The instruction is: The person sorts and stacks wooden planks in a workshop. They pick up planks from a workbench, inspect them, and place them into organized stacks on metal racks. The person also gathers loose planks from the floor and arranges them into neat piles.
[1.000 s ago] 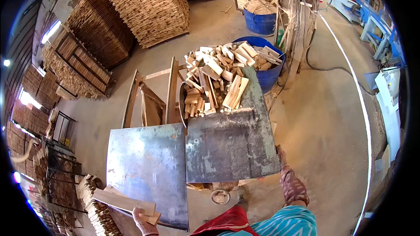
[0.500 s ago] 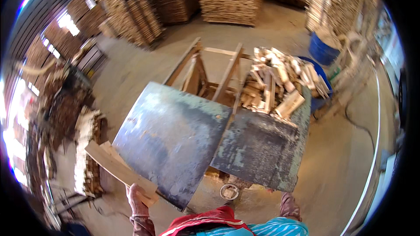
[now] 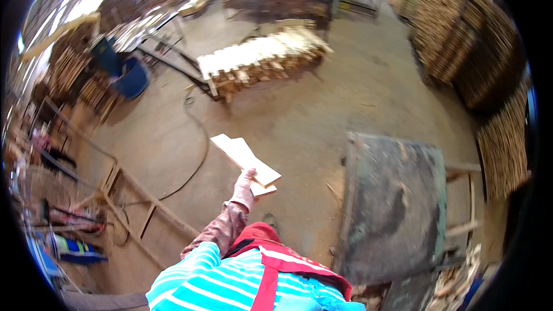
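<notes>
My left hand (image 3: 245,189), in a light glove, is closed around the near end of two pale wooden boards (image 3: 247,158). The boards overlap at a slight angle and point forward and left over the floor. Nothing else touches them. My left arm reaches ahead, in a brown patterned sleeve. My right hand is out of view. Beyond the boards, a long pile of pale boards (image 3: 265,60) lies on a low support. To my right stands a worn, dark-topped table (image 3: 397,207).
A dark cable (image 3: 204,152) curves over the floor on the left, near a wooden frame (image 3: 152,202). A blue tub (image 3: 132,78) stands farther left. Tall board stacks (image 3: 455,28) rise at the far right. Loose wood pieces (image 3: 458,282) lie beyond the table's near right corner.
My view has swung left, away from the table, which now sits at the right. The boards stay in my left hand. My right hand has left the picture.
</notes>
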